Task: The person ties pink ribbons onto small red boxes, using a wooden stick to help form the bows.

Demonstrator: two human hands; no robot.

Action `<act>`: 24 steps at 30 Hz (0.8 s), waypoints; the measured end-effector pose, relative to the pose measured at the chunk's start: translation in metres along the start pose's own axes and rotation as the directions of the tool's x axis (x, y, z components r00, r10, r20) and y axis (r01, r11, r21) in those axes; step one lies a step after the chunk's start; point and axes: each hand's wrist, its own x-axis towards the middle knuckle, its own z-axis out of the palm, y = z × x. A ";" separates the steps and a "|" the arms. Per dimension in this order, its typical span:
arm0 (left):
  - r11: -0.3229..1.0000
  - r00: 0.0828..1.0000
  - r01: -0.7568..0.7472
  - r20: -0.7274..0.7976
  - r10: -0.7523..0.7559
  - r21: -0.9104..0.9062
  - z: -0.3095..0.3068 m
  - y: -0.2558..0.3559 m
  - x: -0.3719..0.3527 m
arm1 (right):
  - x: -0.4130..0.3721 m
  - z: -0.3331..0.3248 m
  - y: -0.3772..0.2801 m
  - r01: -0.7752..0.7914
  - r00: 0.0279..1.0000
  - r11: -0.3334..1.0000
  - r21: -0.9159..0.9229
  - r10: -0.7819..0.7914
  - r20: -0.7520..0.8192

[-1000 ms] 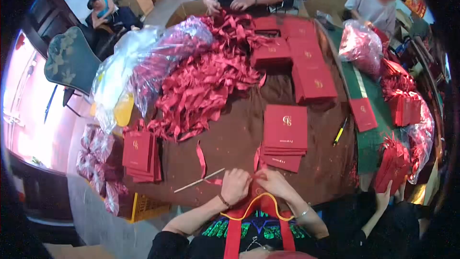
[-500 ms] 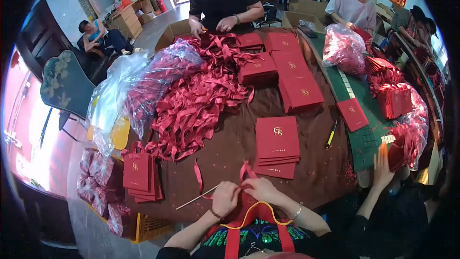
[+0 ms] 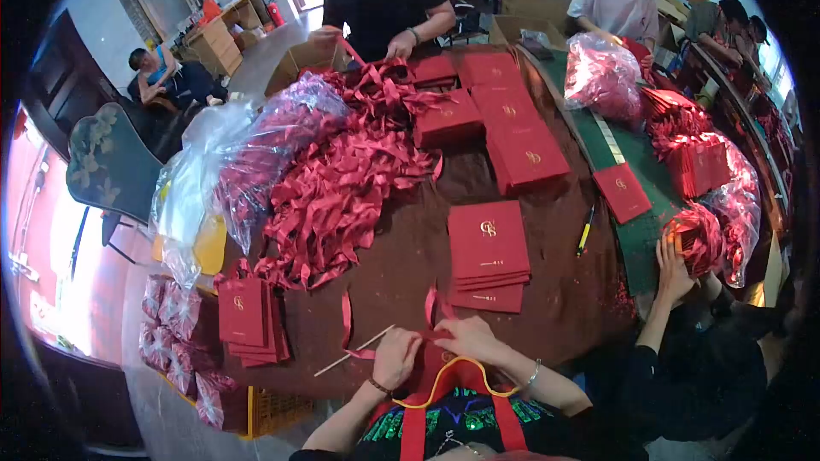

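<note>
My left hand (image 3: 398,358) and my right hand (image 3: 471,341) are close together at the table's front edge, fingers pinched on a red ribbon. One loose ribbon end (image 3: 347,318) stands up left of my left hand, and another (image 3: 430,306) rises between the hands. Under them is a red paper bag (image 3: 422,382), mostly hidden by my hands and the yellow-edged apron. A thin white stick (image 3: 354,351) lies beside my left hand. Just beyond my hands is a stack of red bags (image 3: 488,243) with gold lettering.
A heap of red ribbons (image 3: 329,205) and plastic bags (image 3: 201,162) cover the left. Red bags with ribbon handles (image 3: 246,316) lie front left. More red stacks (image 3: 523,149) stand at the back. A yellow-black cutter (image 3: 585,232) lies right. A co-worker's hand (image 3: 673,273) touches red bags.
My hands stay close together on the ribbon, with the loose end at left shifted slightly. Across the table, a person has lifted a ribbon. The co-worker's hand at right has moved onto the red bags.
</note>
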 end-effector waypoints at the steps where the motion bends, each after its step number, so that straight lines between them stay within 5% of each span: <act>1: 1.000 1.000 0.000 0.006 0.001 -0.020 0.000 0.001 0.001 | 0.000 -0.004 0.000 -0.029 0.999 0.998 0.047 0.028 0.028; 3: 0.998 0.999 -0.034 0.036 0.032 0.047 0.003 -0.005 -0.002 | -0.002 -0.010 0.000 -0.074 0.996 0.978 0.197 0.065 0.053; 4: 0.993 0.993 -0.119 -0.003 0.120 0.013 -0.004 0.002 0.006 | 0.003 0.002 0.015 0.059 0.998 0.985 0.163 -0.053 -0.042; 6: 0.993 0.992 -0.095 -0.074 0.100 0.065 0.001 0.004 0.006 | 0.000 -0.011 -0.001 -0.088 0.996 0.953 0.289 0.082 0.035; 7: 0.996 0.997 -0.044 -0.066 0.049 0.076 0.000 0.008 0.011 | 0.003 -0.004 0.007 0.008 0.999 0.974 0.228 0.002 -0.044; 9: 0.998 0.996 -0.011 -0.085 0.017 0.069 0.004 0.010 0.012 | 0.001 0.005 0.015 -0.040 0.998 0.963 0.266 0.052 -0.036; 14: 0.995 0.992 0.087 -0.100 -0.082 0.043 0.004 0.009 0.005 | 0.000 -0.011 0.002 -0.239 0.966 0.901 0.362 0.181 0.186; 24: 0.996 0.997 0.053 -0.066 -0.049 0.072 0.009 0.015 0.004 | 0.000 -0.012 0.006 -0.231 0.962 0.906 0.356 0.159 0.220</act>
